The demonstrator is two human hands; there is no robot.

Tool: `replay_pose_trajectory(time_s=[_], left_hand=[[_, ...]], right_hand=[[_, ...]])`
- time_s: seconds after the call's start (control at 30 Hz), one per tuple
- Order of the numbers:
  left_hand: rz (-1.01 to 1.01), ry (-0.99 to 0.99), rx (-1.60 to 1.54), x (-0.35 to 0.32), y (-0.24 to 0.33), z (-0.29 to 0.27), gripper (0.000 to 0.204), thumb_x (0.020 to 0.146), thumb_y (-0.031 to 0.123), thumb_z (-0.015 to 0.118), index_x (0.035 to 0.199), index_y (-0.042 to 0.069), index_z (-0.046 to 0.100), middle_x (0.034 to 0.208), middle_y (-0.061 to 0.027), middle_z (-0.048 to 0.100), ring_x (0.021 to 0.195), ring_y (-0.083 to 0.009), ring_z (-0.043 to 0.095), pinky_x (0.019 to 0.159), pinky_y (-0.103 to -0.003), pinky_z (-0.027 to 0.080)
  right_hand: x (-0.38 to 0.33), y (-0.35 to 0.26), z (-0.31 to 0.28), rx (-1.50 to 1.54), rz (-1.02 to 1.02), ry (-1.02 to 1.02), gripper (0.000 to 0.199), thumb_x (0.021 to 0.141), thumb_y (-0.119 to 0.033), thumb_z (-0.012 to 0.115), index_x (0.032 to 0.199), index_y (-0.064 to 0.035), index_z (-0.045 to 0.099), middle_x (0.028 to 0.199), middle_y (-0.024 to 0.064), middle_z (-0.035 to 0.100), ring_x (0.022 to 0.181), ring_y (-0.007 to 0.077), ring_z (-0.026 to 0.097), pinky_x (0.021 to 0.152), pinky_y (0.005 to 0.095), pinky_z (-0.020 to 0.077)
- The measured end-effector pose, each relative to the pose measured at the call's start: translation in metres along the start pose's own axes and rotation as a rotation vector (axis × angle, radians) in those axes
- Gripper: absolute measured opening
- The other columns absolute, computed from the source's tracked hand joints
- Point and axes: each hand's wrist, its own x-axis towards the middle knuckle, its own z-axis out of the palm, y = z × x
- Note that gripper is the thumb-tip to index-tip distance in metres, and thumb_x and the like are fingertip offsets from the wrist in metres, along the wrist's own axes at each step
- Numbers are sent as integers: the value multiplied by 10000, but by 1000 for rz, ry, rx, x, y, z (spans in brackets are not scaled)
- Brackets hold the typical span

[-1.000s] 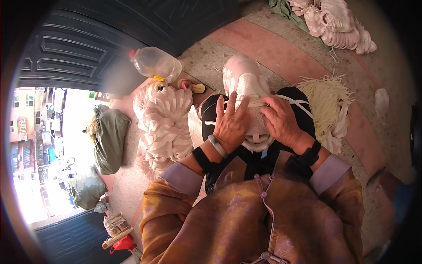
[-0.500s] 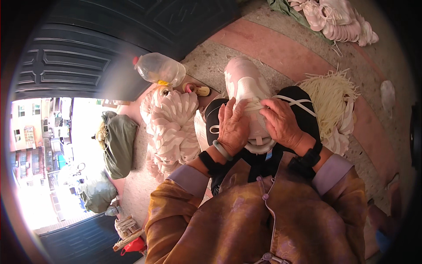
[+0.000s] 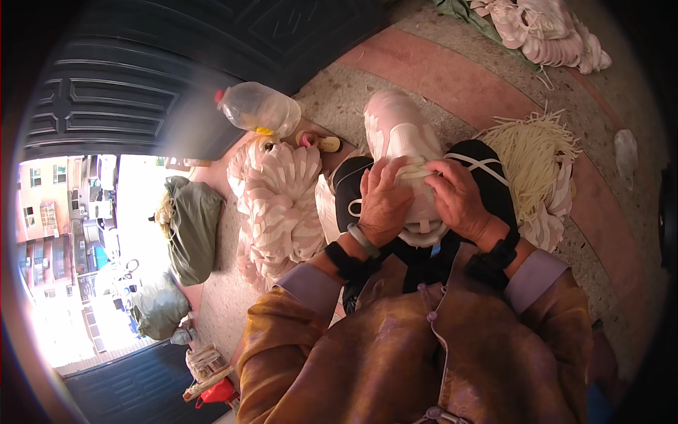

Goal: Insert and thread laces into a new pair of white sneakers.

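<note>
Pink-white shoe (image 3: 400,138): on the lap, between both hands; its long axis runs away from the person, far end toward the dark door (image 3: 141,78).
Left hand (image 3: 383,201): fingers together, pressed on the shoe's left side by the laces.
Right hand (image 3: 459,198): fingers curled, pinching the laces on top.
Plastic bottle (image 3: 258,109): clear, red cap, lying on its side by the door.
Shoe uppers pile (image 3: 279,205): pink-white, just left of the lap.
Cream laces bundle (image 3: 530,155): right of the shoe.
Green sacks (image 3: 187,226): far left, at the doorway.

pale pink shoe (image 3: 399,134), cream laces (image 3: 530,152)
</note>
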Motion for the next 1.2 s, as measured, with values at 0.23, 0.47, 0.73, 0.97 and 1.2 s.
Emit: replay_pose_trajectory(time_s=[0.23,0.47,0.73,0.97,1.2], left_hand=[[0,-39,-16,7,0,0,128,697,67,601,821,36,614,1281,-184,447,1186,-391,415,969,-474,350],[-6,29,55,1,1,13,133,720,51,557,835,11,608,1271,-207,444,1182,-398,419,948,-469,364],[-8,41,68,4,0,11,154,740,72,543,855,-4,612,1262,-189,455,1167,-373,437,938,-467,364],[-49,55,103,1,1,15,114,735,70,543,812,1,589,1230,-191,472,1143,-356,455,928,-452,375],[-172,76,184,9,-4,36,203,763,102,521,917,-20,570,1302,-220,392,1218,-384,380,964,-523,301]], right_hand=[[2,-4,-3,9,51,-17,284,651,-28,618,929,-41,561,1076,94,522,994,291,520,847,389,416],[3,-8,7,18,113,15,278,628,-10,630,893,-56,562,1035,88,527,973,294,526,818,390,423],[3,-3,11,-37,101,37,274,617,10,647,873,-61,580,1016,81,536,950,290,543,798,388,437],[5,-2,8,-85,78,-1,269,624,9,635,879,-67,593,1015,69,538,947,275,546,799,376,436],[8,-3,13,-124,47,3,263,631,5,628,884,-60,595,1020,63,536,958,264,542,795,376,441]])
